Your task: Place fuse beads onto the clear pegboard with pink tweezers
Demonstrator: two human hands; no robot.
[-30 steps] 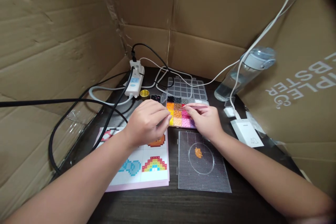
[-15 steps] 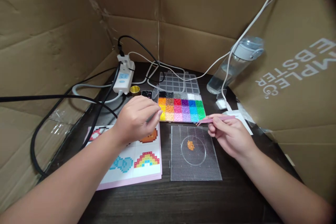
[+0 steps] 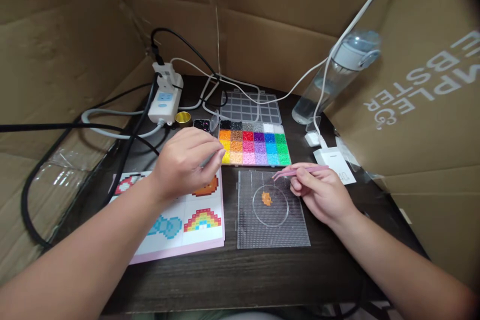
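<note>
My right hand (image 3: 320,190) pinches pink tweezers (image 3: 296,172). Their tips point left over the upper edge of a clear pegboard (image 3: 275,237); a tiny speck shows there, too small to make out. On the pegboard, inside a ring outline, sits a small cluster of orange beads (image 3: 266,199). My left hand (image 3: 187,157) hovers over the pattern sheet (image 3: 176,247), its thumb and fingers pressed together beside the yellow end of the bead box (image 3: 255,146). Whatever those fingers hold, if anything, is hidden. The sheet bears pixel drawings, among them a rainbow and a blue bow shape.
Behind the left hand are a small black container (image 3: 202,125), a gold lid or tin (image 3: 183,118) and a power strip (image 3: 165,100) with cables. A water bottle (image 3: 333,80) and white box (image 3: 335,165) stand right. Cardboard walls (image 3: 273,30) surround the dark table (image 3: 210,280).
The whole view has shifted, so things sit a little higher and farther left. The tweezers' tips have come from the pegboard's far edge slightly inward. My left hand keeps its pinched pose.
</note>
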